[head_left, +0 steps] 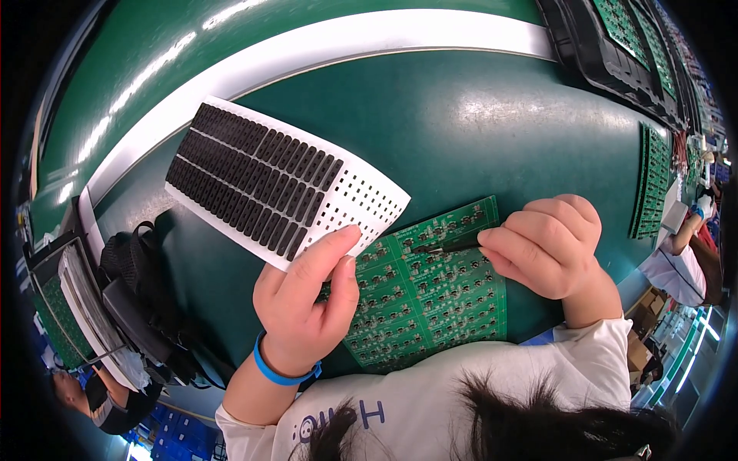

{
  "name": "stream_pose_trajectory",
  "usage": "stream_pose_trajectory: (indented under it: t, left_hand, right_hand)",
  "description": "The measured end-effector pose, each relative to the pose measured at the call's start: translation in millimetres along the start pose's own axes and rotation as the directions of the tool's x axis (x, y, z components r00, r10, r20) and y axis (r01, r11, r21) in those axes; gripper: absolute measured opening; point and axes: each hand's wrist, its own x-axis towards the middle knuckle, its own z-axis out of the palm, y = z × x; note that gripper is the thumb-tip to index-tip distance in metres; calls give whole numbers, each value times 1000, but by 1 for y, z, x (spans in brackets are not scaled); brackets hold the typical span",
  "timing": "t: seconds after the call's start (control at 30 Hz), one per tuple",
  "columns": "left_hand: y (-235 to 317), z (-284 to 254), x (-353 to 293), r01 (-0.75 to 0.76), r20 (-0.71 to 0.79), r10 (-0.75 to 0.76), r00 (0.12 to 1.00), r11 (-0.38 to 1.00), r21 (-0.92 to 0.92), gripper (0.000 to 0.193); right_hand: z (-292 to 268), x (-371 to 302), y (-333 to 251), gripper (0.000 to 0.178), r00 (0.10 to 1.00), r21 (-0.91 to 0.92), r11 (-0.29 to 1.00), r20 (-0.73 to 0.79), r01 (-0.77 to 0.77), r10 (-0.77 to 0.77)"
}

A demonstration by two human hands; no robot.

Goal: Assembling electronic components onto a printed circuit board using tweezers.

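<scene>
Between the thumb and fingers of my left hand (307, 303) is the lower right corner of a white backing sheet (365, 201). Rows of black oblong pads (254, 177) cover most of the sheet; its right end has only small dark holes. My right hand (547, 244) pinches slim black tweezers (460, 246), which point left. Their tip is at the upper part of a green circuit board panel (461, 303) with many small parts; whether it touches or grips anything there is too small to tell. The sheet and my left hand hide the panel's left edge.
A stack of green boards (650, 180) stands at the right edge of the dark green table (492, 123). Black trays (607, 58) with boards lie far right. A white ledge (369, 32) curves along the back. At left are a black bag (142, 284) and a rack of boards (65, 307). Other people are at both sides.
</scene>
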Motion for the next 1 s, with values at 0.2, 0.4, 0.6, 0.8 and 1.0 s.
stream_pose_trajectory:
  t: [0.2, 0.4, 0.6, 0.8, 1.0]
  left_hand:
    - [0, -1, -1, 18, 5, -17, 1000, 1000, -7, 34]
    - [1, -2, -2, 18, 5, -19, 1000, 1000, 3, 34]
    - [1, -2, -2, 12, 4, -12, 1000, 1000, 11, 34]
    - [3, -4, -2, 12, 8, -12, 1000, 1000, 20, 35]
    - [2, -5, -4, 10, 14, -10, 1000, 1000, 19, 35]
  right_hand:
    - [3, -1, 1, 15, 1000, -3, 1000, -13, -6, 6]
    - [4, -1, 2, 17, 1000, 6, 1000, -11, -13, 13]
    - [3, 0, 3, 17, 1000, 20, 1000, 2, -17, 17]
    - [4, 1, 4, 18, 1000, 36, 999, 11, -20, 19]
    - [4, 1, 3, 19, 1000, 38, 999, 11, -23, 22]
